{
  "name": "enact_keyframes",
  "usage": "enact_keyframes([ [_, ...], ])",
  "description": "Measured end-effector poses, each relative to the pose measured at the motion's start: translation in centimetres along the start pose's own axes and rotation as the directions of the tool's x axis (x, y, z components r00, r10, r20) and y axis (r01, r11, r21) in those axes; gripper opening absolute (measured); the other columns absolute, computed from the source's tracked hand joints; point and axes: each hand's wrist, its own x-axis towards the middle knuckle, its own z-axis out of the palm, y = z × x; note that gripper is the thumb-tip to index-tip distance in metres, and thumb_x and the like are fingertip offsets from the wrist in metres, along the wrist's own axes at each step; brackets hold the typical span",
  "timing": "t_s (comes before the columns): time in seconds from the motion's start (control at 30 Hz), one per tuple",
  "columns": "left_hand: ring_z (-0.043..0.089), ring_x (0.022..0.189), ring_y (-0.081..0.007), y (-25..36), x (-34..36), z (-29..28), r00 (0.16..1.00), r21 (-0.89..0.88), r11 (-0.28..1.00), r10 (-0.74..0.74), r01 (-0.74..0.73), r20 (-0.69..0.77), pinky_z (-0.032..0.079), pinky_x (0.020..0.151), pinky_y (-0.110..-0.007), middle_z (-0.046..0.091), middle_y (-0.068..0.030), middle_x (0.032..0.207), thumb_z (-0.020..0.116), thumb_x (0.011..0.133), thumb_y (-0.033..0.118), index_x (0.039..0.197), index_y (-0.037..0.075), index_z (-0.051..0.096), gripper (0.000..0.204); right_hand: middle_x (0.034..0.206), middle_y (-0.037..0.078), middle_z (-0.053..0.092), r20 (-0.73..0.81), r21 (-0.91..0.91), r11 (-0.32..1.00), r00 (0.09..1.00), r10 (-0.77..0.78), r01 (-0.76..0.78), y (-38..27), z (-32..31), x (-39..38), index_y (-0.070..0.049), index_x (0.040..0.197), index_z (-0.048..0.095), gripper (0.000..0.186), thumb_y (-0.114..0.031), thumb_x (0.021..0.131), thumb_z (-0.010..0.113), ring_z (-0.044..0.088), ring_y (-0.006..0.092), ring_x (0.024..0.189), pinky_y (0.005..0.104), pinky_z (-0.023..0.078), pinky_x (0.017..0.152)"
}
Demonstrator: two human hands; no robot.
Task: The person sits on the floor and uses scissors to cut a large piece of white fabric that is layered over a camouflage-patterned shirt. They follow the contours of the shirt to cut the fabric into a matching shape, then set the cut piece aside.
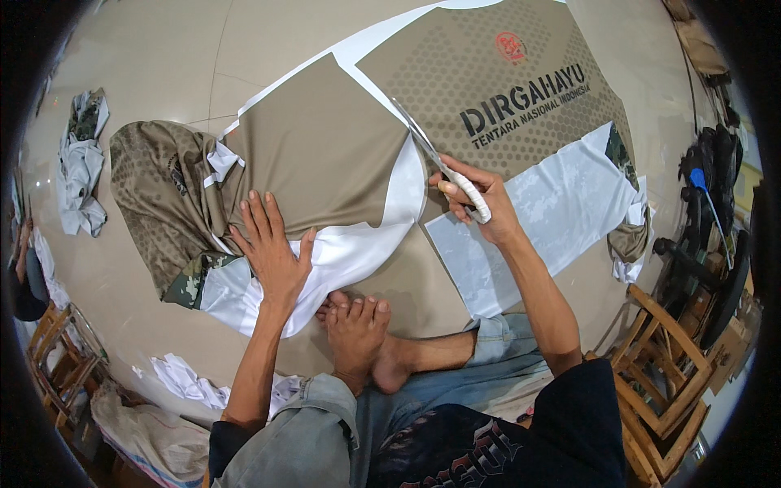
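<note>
My left hand (272, 252) lies flat with fingers spread on olive-brown fabric (325, 163) and its white edge (350, 260). Bunched patterned fabric (163, 187) is left of it. My right hand (480, 203) grips scissors (427, 142) by cloth-wrapped handles, their long blades pointing away from me along the fabric's white border. Beyond them spreads a printed olive panel (529, 57) with dark lettering and a red emblem. A pale grey camouflage piece (529, 244) lies under my right forearm.
My bare feet (354, 333) rest on the tiled floor (171, 57). Fabric scraps (81, 187) lie left, more white scraps (195, 382) lower left, near a sack (138, 431). Wooden frames (659, 358) and dark clutter (716, 179) line the right. Another person (24, 276) is partly visible at far left.
</note>
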Motion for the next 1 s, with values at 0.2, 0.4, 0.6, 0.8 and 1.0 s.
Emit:
enact_keyframes([
  [0.2, 0.009, 0.160, -0.0394, 0.0, 0.1, -0.1, 1.000, -0.027, 1.000, -0.005, 0.006, 0.022, 0.002, 0.122, -0.067, 0.015, -0.0199, 0.172, 0.056, 0.099, 0.055, 0.164, 0.003, 0.021, 0.090, 0.105, 0.010, 0.074, 0.001, -0.047, 0.999, 1.000, 0.022, -0.022, -0.9, 0.1, 0.3, -0.002, 0.144, 0.059, 0.055, -0.008, 0.092, 0.077, 0.050, 0.0056, 0.056, 0.0220, 0.041, 0.047],
  [0.4, 0.009, 0.159, -0.0396, 0.0, 0.1, -0.3, 0.999, -0.026, 1.000, -0.009, 0.010, 0.035, 0.002, 0.122, -0.067, 0.015, -0.0202, 0.172, 0.057, 0.099, 0.054, 0.164, 0.003, 0.022, 0.090, 0.098, 0.005, 0.073, 0.002, -0.060, 0.997, 0.999, 0.040, -0.040, -1.4, 0.0, 0.8, -0.003, 0.142, 0.062, 0.054, -0.009, 0.091, 0.078, 0.055, 0.0064, 0.059, 0.0225, 0.043, 0.048],
  [0.6, 0.009, 0.160, -0.0381, 0.0, 0.2, -0.3, 0.999, -0.008, 1.000, -0.018, 0.018, 0.036, 0.004, 0.123, -0.065, 0.014, -0.0186, 0.173, 0.055, 0.098, 0.054, 0.165, 0.005, 0.021, 0.090, 0.098, 0.005, 0.072, 0.034, -0.028, 1.000, 0.999, 0.011, -0.010, -2.4, 0.7, 2.8, -0.002, 0.142, 0.062, 0.055, -0.011, 0.090, 0.080, 0.055, 0.0058, 0.059, 0.0214, 0.044, 0.048],
  [0.8, 0.009, 0.159, -0.0402, -0.2, 0.2, 0.0, 0.999, -0.011, 1.000, -0.009, 0.010, 0.041, 0.002, 0.121, -0.068, 0.015, -0.0206, 0.172, 0.054, 0.099, 0.057, 0.164, 0.003, 0.022, 0.091, 0.098, 0.004, 0.072, 0.035, -0.103, 0.994, 0.999, 0.030, -0.027, -3.4, 1.7, 3.6, -0.002, 0.141, 0.062, 0.057, -0.012, 0.088, 0.082, 0.056, 0.0044, 0.059, 0.0205, 0.044, 0.047],
  [1.0, 0.008, 0.159, -0.0403, -0.2, 0.2, -0.1, 0.999, -0.003, 1.000, -0.018, 0.018, 0.052, 0.003, 0.122, -0.067, 0.015, -0.0206, 0.172, 0.055, 0.098, 0.058, 0.164, 0.002, 0.023, 0.092, 0.094, 0.003, 0.071, 0.039, -0.108, 0.994, 0.999, 0.021, -0.017, -4.0, 1.9, 4.2, -0.002, 0.139, 0.064, 0.057, -0.013, 0.087, 0.084, 0.055, 0.0045, 0.058, 0.0212, 0.043, 0.047],
])
